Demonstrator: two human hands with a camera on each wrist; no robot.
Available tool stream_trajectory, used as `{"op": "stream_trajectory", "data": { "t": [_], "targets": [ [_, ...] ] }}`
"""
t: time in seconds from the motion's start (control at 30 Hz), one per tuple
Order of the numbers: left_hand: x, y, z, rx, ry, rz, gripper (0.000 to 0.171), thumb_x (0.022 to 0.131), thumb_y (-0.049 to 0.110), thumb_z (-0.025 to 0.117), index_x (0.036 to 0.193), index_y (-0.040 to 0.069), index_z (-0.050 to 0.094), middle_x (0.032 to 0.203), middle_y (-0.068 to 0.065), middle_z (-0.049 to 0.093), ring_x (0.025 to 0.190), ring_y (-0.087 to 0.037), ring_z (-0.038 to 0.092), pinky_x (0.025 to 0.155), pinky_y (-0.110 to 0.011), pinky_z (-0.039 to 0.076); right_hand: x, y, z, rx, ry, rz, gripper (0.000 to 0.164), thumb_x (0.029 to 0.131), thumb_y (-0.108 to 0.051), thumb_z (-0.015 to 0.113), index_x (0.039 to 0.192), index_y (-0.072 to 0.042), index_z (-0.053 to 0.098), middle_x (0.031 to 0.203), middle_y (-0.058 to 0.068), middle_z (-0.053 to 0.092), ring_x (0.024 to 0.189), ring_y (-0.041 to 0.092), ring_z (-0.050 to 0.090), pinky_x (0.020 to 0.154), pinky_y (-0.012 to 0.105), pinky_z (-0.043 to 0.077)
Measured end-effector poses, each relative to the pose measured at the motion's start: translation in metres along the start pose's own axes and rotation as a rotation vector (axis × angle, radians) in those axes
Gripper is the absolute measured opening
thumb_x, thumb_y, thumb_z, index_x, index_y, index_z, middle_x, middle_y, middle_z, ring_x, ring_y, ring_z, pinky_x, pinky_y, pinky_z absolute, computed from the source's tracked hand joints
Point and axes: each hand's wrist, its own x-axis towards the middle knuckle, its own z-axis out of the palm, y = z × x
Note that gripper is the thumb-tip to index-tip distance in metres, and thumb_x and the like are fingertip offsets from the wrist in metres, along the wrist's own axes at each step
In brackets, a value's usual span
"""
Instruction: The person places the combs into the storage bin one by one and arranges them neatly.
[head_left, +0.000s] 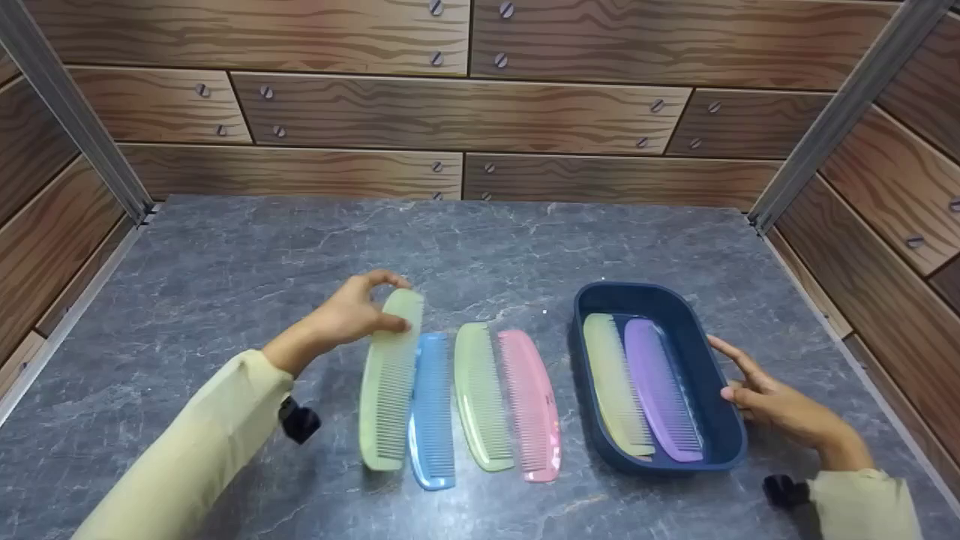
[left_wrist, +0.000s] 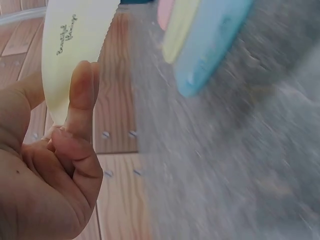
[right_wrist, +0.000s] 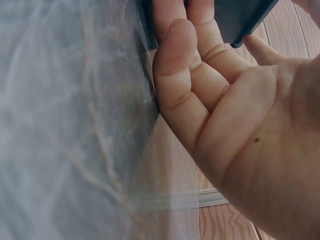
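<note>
My left hand (head_left: 352, 311) pinches a pale green comb (head_left: 391, 375) near its upper end, thumb on the near face. In the left wrist view this comb (left_wrist: 75, 40) looks pale yellow and bears dark lettering. Its lower part overlaps a blue comb (head_left: 433, 427) on the table. Right of that lie another pale green comb (head_left: 474, 390) and a pink comb (head_left: 538, 412). My right hand (head_left: 787, 405) holds the right rim of a dark blue container (head_left: 724, 431), its thumb at the rim. Inside lie a pale yellow comb (head_left: 609, 375) and a purple comb (head_left: 656, 382).
The grey marbled table (head_left: 480, 247) is bounded by a wood-patterned back wall (head_left: 465, 112) and side walls. Metal posts (head_left: 847, 105) stand at the two back corners. A small black device hangs at each wrist.
</note>
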Motion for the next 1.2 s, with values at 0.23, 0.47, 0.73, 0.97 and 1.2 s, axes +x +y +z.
{"op": "stream_trajectory", "data": {
  "t": [0.23, 0.47, 0.73, 0.97, 1.2],
  "targets": [
    [0.014, 0.024, 0.016, -0.052, -0.014, 0.052, 0.056, 0.077, -0.001, 0.074, 0.128, 0.002, 0.050, 0.113, -0.024, 0.062, 0.081, -0.021, 0.067, 0.074, -0.033, 0.059, 0.001, 0.000, -0.001, 0.018, -0.016, -0.010, 0.070, 0.103, 0.000, 0.030, 0.154, -0.035, -0.004, 0.116, 0.002, 0.066, 0.109, 0.017, 0.065, 0.087, 0.037, 0.055],
    [0.027, 0.042, 0.029, -0.152, -0.041, 0.084, 0.055, 0.079, -0.002, 0.071, 0.129, 0.005, 0.048, 0.108, -0.024, 0.066, 0.074, -0.017, 0.069, 0.075, -0.033, 0.058, 0.002, -0.001, 0.000, -0.018, -0.010, -0.009, 0.070, 0.103, -0.001, 0.031, 0.154, -0.033, -0.005, 0.100, -0.005, 0.063, 0.096, 0.009, 0.065, 0.082, 0.033, 0.056],
    [0.041, 0.048, 0.042, -0.249, -0.041, 0.106, 0.054, 0.081, -0.003, 0.067, 0.130, 0.006, 0.048, 0.110, -0.025, 0.065, 0.082, -0.020, 0.069, 0.077, -0.035, 0.058, 0.002, 0.000, 0.000, 0.009, -0.025, -0.034, 0.070, 0.103, 0.001, 0.030, 0.154, -0.030, -0.006, 0.113, 0.001, 0.065, 0.105, 0.014, 0.065, 0.085, 0.034, 0.056],
    [0.050, 0.054, 0.056, -0.285, -0.040, 0.105, 0.054, 0.082, -0.001, 0.066, 0.131, 0.009, 0.048, 0.109, -0.023, 0.066, 0.080, -0.020, 0.070, 0.076, -0.037, 0.058, 0.002, 0.000, 0.000, -0.008, -0.018, -0.033, 0.071, 0.103, 0.001, 0.030, 0.154, -0.028, -0.008, 0.120, 0.001, 0.063, 0.108, 0.014, 0.064, 0.087, 0.035, 0.055],
    [0.062, 0.069, 0.073, -0.327, -0.044, 0.098, 0.057, 0.080, -0.001, 0.066, 0.133, 0.009, 0.048, 0.107, -0.020, 0.066, 0.076, -0.019, 0.068, 0.077, -0.036, 0.058, 0.000, -0.002, 0.000, -0.004, -0.014, -0.015, 0.071, 0.103, 0.000, 0.031, 0.154, -0.028, -0.009, 0.130, 0.001, 0.060, 0.113, 0.017, 0.063, 0.089, 0.036, 0.055]
  ]
}}
